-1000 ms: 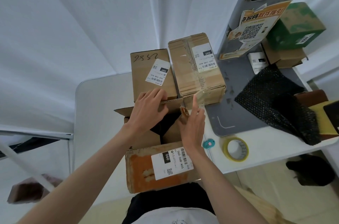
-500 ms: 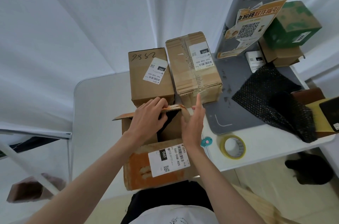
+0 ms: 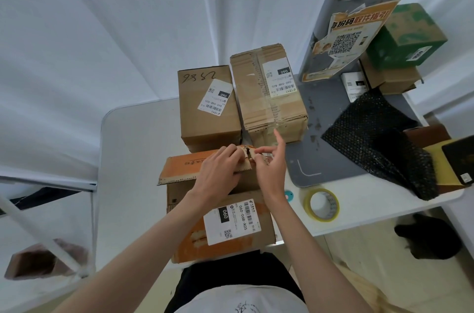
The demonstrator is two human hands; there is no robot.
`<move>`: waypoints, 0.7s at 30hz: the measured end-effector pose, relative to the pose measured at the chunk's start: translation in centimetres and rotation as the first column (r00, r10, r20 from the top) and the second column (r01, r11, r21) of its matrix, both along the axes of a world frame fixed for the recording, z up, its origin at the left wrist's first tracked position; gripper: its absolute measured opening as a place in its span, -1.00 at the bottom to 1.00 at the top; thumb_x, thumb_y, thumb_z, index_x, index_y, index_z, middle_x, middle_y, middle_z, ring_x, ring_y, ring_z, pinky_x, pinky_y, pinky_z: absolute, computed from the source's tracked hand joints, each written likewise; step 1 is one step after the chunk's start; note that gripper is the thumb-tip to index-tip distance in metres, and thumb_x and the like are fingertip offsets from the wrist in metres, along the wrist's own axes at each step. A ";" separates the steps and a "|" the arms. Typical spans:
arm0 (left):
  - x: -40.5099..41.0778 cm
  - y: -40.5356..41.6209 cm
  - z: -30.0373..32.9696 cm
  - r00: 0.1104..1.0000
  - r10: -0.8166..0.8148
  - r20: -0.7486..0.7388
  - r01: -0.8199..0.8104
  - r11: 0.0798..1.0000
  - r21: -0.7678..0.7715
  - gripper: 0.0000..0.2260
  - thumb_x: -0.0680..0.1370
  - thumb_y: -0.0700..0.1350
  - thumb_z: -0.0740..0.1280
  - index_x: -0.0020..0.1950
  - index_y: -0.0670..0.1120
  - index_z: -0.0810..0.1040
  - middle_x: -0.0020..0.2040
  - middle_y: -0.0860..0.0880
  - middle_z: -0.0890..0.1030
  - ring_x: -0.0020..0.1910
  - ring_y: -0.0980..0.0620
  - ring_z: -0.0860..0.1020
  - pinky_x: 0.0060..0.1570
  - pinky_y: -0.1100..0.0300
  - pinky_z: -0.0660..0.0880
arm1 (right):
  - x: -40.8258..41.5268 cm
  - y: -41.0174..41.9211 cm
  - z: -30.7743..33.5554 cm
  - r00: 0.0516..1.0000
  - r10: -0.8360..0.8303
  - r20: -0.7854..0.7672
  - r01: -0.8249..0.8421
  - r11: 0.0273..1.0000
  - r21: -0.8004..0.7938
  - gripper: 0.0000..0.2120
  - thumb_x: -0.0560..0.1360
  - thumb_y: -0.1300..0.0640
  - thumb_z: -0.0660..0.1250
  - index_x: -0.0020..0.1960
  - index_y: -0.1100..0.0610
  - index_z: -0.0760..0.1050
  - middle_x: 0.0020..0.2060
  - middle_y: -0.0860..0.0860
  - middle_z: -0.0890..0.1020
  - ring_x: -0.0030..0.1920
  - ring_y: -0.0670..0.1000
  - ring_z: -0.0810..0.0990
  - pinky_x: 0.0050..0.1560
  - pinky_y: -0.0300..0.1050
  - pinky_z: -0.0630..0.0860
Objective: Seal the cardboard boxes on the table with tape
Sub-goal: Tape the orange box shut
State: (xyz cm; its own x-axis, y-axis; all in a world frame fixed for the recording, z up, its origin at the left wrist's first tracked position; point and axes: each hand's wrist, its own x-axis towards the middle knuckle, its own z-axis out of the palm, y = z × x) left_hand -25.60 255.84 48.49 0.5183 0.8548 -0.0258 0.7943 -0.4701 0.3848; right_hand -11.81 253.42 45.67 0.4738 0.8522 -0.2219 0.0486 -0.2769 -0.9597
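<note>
Cardboard of the far flap (image 3: 179, 167) was pressed down under the left hand (image 3: 218, 175), whose fingers curled over its torn right end, probably to keep the lid shut for taping. The right hand (image 3: 269, 171) pinched that same end between thumb and a finger, its forefinger raised and free. Both worked on the orange-marked box (image 3: 223, 233), which sat at the near edge of the white table (image 3: 133, 148), just in front of the person. Two more cardboard boxes, the plain one (image 3: 209, 110) and the taped one (image 3: 269, 92), stood just beyond it. To the right, near the edge, lay the yellow tape roll (image 3: 322, 205), untouched, within reach for the next step.
</note>
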 end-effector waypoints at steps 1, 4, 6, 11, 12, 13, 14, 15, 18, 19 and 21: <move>0.2 -0.1 -0.1 1.000 0.000 0.004 0.000 1.000 -0.003 -0.73 0.50 -0.15 0.49 0.15 -0.05 0.54 0.15 0.01 0.57 0.04 0.01 0.53 -0.15 0.27 0.42 | 0.0 -0.1 0.1 1.000 0.001 -0.008 -0.001 1.000 -0.009 -0.33 0.58 0.28 0.34 0.58 -0.07 0.16 -0.06 0.02 0.63 -0.01 -0.19 0.61 -0.06 -0.49 0.48; 0.4 -0.3 -0.4 0.999 0.020 0.032 -0.020 1.000 -0.002 -0.74 0.48 -0.19 0.51 0.12 -0.07 0.56 0.13 0.01 0.58 0.04 0.03 0.52 -0.14 0.29 0.42 | -0.1 -0.2 0.2 1.000 0.002 -0.015 -0.002 1.000 -0.010 -0.38 0.60 0.26 0.32 0.55 -0.09 0.19 -0.06 -0.02 0.64 -0.01 -0.17 0.62 -0.01 -0.41 0.51; 0.5 -0.3 -0.6 0.999 0.025 0.049 -0.025 1.000 -0.003 -0.74 0.46 -0.20 0.52 0.10 -0.07 0.56 0.12 0.01 0.59 0.04 0.03 0.53 -0.16 0.30 0.39 | -0.3 -0.2 0.1 1.000 -0.005 -0.012 0.005 1.000 -0.003 -0.39 0.61 0.25 0.32 0.55 -0.10 0.19 -0.03 -0.01 0.61 0.02 -0.10 0.62 0.05 -0.26 0.57; 0.3 -0.2 -0.9 0.996 0.024 0.082 -0.024 1.000 0.008 -0.74 0.45 -0.21 0.53 0.08 -0.07 0.56 0.10 0.02 0.59 0.03 0.04 0.53 -0.19 0.30 0.39 | -1.0 -0.4 -0.5 0.998 -0.042 0.051 0.040 0.998 0.039 -0.38 0.58 0.28 0.28 0.55 -0.09 0.19 -0.07 0.03 0.56 -0.05 -0.08 0.58 -0.02 -0.25 0.58; 0.2 -0.2 -1.0 0.995 0.024 0.092 -0.025 1.000 0.015 -0.74 0.45 -0.21 0.53 0.07 -0.07 0.56 0.09 0.02 0.59 0.02 0.04 0.53 -0.21 0.29 0.42 | -1.1 -0.4 -0.7 0.997 -0.053 0.047 0.051 0.997 0.052 -0.37 0.58 0.29 0.28 0.55 -0.08 0.19 -0.10 0.03 0.56 -0.08 -0.08 0.59 -0.02 -0.31 0.56; 0.2 -0.2 -1.0 0.995 0.023 0.101 -0.025 0.999 0.022 -0.75 0.45 -0.21 0.53 0.06 -0.07 0.56 0.08 0.02 0.60 0.02 0.04 0.53 -0.23 0.26 0.47 | -1.2 -0.4 -0.8 0.997 -0.064 0.043 0.061 0.996 0.063 -0.36 0.57 0.30 0.28 0.55 -0.07 0.19 -0.13 0.03 0.57 -0.09 -0.08 0.59 -0.02 -0.37 0.52; 0.2 -0.2 -1.1 0.994 0.021 0.110 -0.024 0.999 0.028 -0.75 0.45 -0.21 0.54 0.06 -0.07 0.56 0.08 0.02 0.60 0.02 0.04 0.53 -0.23 0.23 0.51 | -1.3 -0.4 -0.9 0.997 -0.073 0.039 0.070 0.995 0.072 -0.35 0.56 0.31 0.28 0.56 -0.06 0.18 -0.14 0.04 0.57 -0.10 -0.08 0.60 -0.02 -0.43 0.49; 0.2 -0.3 -1.1 0.993 0.019 0.119 -0.023 0.999 0.034 -0.75 0.45 -0.21 0.54 0.05 -0.07 0.56 0.08 0.02 0.60 0.02 0.04 0.53 -0.23 0.19 0.55 | -1.3 -0.4 -0.9 0.996 -0.077 0.035 0.074 0.994 0.074 -0.35 0.56 0.32 0.28 0.56 -0.06 0.18 -0.14 0.05 0.57 -0.11 -0.07 0.60 -0.01 -0.46 0.48; 0.2 -0.4 -1.4 0.989 0.004 0.147 -0.013 0.998 0.062 -0.75 0.44 -0.22 0.55 0.04 -0.08 0.56 0.07 0.00 0.61 0.04 0.02 0.55 -0.22 0.12 0.60 | -1.3 -0.3 -0.9 0.997 -0.080 0.013 0.080 0.996 0.044 -0.34 0.56 0.31 0.30 0.56 -0.06 0.18 -0.13 0.04 0.58 -0.12 -0.04 0.61 -0.03 -0.28 0.58; 0.2 -0.5 -1.5 0.988 -0.001 0.153 -0.010 0.997 0.072 -0.75 0.44 -0.22 0.55 0.04 -0.08 0.57 0.07 0.00 0.61 0.04 0.01 0.56 -0.23 0.09 0.61 | -1.3 -0.3 -0.8 0.996 -0.085 0.000 0.085 0.996 0.036 -0.34 0.56 0.31 0.31 0.56 -0.05 0.18 -0.13 0.03 0.59 -0.13 -0.05 0.62 -0.04 -0.25 0.59; 0.3 -0.5 -1.8 0.987 -0.006 0.158 -0.008 0.996 0.089 -0.77 0.47 -0.18 0.53 0.07 -0.08 0.58 0.08 0.00 0.61 0.06 0.01 0.56 -0.24 0.04 0.62 | -1.3 -0.3 -0.7 0.995 -0.094 -0.016 0.094 0.995 0.031 -0.32 0.55 0.31 0.32 0.57 -0.04 0.17 -0.13 0.01 0.59 -0.13 -0.07 0.62 -0.07 -0.26 0.59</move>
State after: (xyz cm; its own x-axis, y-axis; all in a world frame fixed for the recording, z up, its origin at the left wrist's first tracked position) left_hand -25.32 255.34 46.71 0.5094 0.8503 0.1324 0.7274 -0.5076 0.4618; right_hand -13.08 253.16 44.97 0.5491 0.8107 -0.2029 0.0097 -0.2489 -0.9685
